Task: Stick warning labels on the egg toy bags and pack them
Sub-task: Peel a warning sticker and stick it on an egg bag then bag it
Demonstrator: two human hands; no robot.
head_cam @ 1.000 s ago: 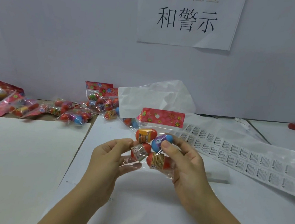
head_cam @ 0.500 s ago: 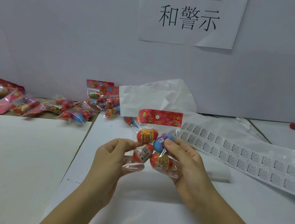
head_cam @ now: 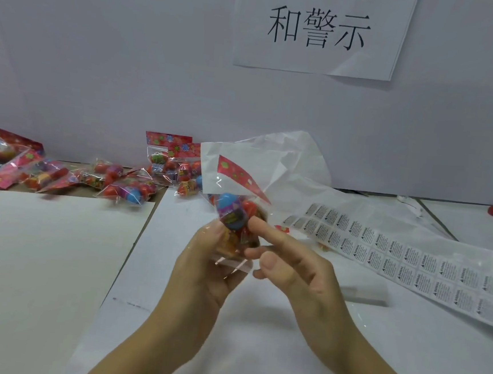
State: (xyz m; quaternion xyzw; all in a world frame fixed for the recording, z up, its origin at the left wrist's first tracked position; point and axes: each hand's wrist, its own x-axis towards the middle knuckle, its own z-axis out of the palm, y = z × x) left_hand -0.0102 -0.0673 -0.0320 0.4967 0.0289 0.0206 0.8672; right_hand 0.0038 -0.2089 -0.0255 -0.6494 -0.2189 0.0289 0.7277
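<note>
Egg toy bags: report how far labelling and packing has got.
Done: unclear; no labels discernible on the piled bags. In hand: left hand grips one egg toy bag, right hand with fingers straight beside it. Left: labelling from the label sheet, then packing.

The left hand (head_cam: 202, 268) grips, curled; the right hand (head_cam: 300, 270) holds its fingers straight.

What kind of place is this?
Probably a toy packing bench: a sheet of warning labels, a pile of bagged egg toys, and a printed work sign hung above.
</note>
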